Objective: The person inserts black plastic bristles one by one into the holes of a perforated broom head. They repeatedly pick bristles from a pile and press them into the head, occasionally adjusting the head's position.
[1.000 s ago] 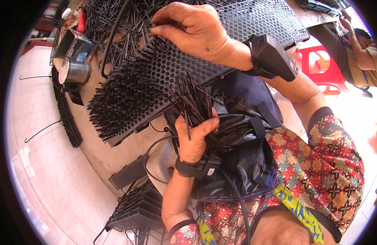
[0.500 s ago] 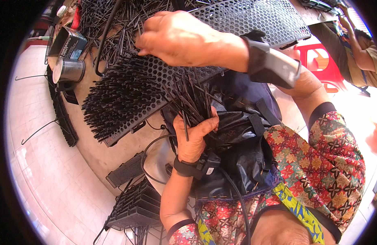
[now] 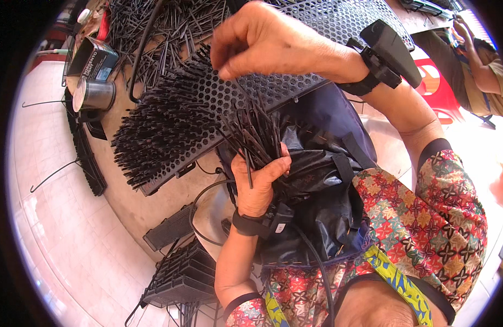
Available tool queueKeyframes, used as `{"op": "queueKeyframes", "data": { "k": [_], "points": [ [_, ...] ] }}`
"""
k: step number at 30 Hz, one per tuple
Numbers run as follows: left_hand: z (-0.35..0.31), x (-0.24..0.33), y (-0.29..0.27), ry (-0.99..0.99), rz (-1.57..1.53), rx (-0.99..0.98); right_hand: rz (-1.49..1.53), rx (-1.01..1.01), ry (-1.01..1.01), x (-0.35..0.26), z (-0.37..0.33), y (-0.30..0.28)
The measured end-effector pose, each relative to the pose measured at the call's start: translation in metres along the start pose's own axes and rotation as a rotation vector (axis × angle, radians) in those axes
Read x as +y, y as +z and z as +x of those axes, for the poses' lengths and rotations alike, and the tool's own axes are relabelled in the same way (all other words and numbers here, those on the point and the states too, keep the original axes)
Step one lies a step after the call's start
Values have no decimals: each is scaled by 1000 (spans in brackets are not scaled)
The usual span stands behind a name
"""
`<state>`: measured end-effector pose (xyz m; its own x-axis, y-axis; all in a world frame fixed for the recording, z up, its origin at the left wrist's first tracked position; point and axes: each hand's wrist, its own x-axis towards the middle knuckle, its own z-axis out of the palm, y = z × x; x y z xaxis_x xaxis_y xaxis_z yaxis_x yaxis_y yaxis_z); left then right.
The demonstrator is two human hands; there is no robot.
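My left hand (image 3: pixel 257 182) is closed round a bundle of thin black sticks (image 3: pixel 255 131), low over my lap, their upper ends fanned out near the edge of a black perforated panel (image 3: pixel 208 90). Many short black sticks (image 3: pixel 153 133) stand packed upright in the holes of the panel's left part. Above the panel, my right hand (image 3: pixel 262 43) is held with thumb and fingers pinched together, just right of the upright sticks. Whatever is between those fingertips is too small and blurred to make out.
Loose black sticks (image 3: pixel 172 27) lie heaped behind the panel, beside a curved black rod (image 3: pixel 136 71). At the left are a metal can (image 3: pixel 96 94), a box (image 3: pixel 98 57) and a long black strip with wire hooks (image 3: pixel 88 152). Black crates (image 3: pixel 183 275) stand below. Another person (image 3: pixel 480 71) works at far right.
My right hand has moved right and slightly up, away from the upright sticks, and its wrist has turned. The left hand and its bundle have stayed nearly still.
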<state>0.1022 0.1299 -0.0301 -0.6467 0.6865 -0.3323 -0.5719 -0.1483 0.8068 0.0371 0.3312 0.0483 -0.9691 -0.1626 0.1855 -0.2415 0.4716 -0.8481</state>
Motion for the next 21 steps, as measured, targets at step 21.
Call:
{"op": "queueKeyframes", "data": {
  "k": [21],
  "points": [
    [-4, 1, 4, -35, 23, 51, -358, 325, -828, 31, 40, 43]
  ]
}}
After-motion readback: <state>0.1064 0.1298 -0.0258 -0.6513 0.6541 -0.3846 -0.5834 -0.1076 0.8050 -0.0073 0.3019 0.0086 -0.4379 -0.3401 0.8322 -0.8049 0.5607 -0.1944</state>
